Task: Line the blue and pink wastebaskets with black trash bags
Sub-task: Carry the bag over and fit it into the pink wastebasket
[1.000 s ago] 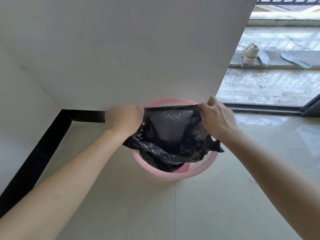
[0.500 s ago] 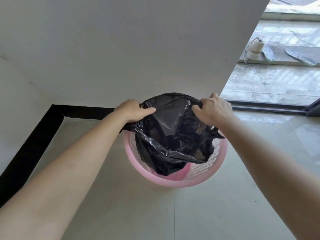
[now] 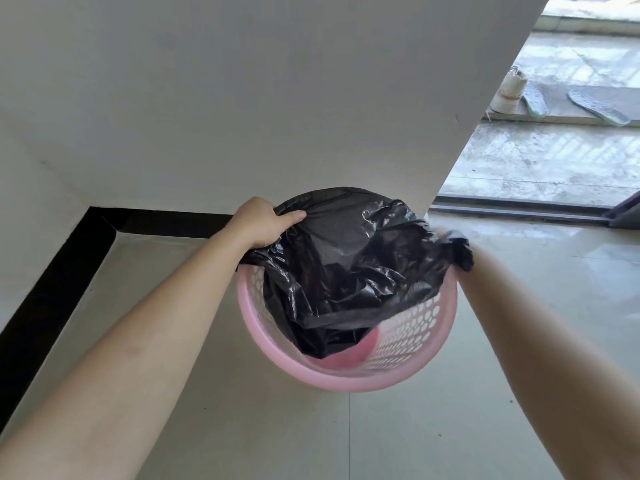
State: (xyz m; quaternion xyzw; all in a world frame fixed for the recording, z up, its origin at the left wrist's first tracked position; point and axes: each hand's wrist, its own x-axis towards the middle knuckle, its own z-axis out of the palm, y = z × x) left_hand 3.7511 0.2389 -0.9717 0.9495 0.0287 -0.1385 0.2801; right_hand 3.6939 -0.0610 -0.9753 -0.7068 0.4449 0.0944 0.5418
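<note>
A pink perforated wastebasket [image 3: 408,372] stands on the tiled floor against the white wall. A black trash bag [image 3: 346,268] hangs inside it, its mouth spread over the far rim and both sides. The near rim is bare pink. My left hand [image 3: 261,225] grips the bag's edge at the left rim. My right hand [image 3: 446,237] is almost wholly hidden under bunched bag plastic at the right rim. No blue wastebasket is in view.
A black baseboard [image 3: 62,268] runs along the wall and corner at left. At right a sliding-door track [image 3: 519,209] borders a balcony holding a white shoe [image 3: 509,93] and two insoles [image 3: 595,107].
Both hands moved apart and down, stretching the bag's mouth from above the basket over its far rim and sides. The right hand slipped under the plastic.
</note>
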